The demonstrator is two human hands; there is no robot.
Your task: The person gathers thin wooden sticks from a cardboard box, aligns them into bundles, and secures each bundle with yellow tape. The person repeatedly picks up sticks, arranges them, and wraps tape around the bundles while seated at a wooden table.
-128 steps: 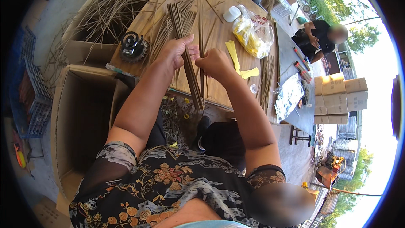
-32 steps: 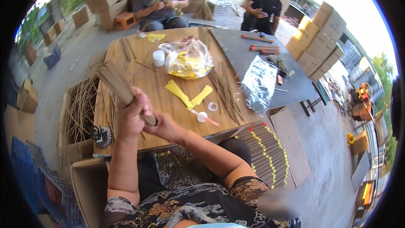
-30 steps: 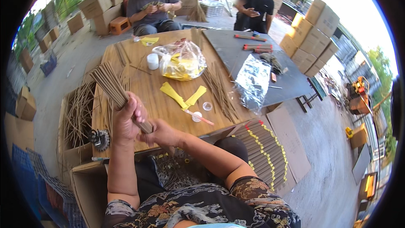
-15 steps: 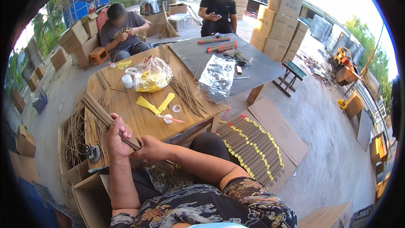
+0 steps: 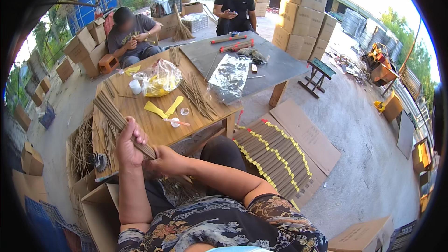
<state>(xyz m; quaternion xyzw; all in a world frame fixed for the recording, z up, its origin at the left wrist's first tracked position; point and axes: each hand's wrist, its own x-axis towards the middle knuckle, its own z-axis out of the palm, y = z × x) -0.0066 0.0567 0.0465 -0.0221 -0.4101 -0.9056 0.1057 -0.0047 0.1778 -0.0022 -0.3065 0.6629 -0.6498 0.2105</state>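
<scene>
A bundle of thin brown sticks (image 5: 111,110) slants across in front of me, its upper end spread out over the table's left side. My left hand (image 5: 131,143) is wrapped round the middle of it. Lower down, my right hand (image 5: 167,161) grips the same bundle, close beside the left. Its fingers are partly hidden behind the sticks. More loose sticks (image 5: 108,133) lie on the wooden table (image 5: 135,123) just beyond my left hand. Yellow paper strips (image 5: 164,108) and a small white-lidded tub (image 5: 175,122) rest near the table's front edge.
Yellow-banded stick bundles (image 5: 275,158) lie in rows on flat cardboard (image 5: 322,144) at right. An open carton (image 5: 100,214) stands by my left arm. A clear bag (image 5: 161,77) sits on the table. Two people are beyond: one seated (image 5: 133,37), one holding a phone (image 5: 231,13).
My view has shifted slightly, so the table and the cartons sit a little differently. Both hands stay closed round the stick bundle.
</scene>
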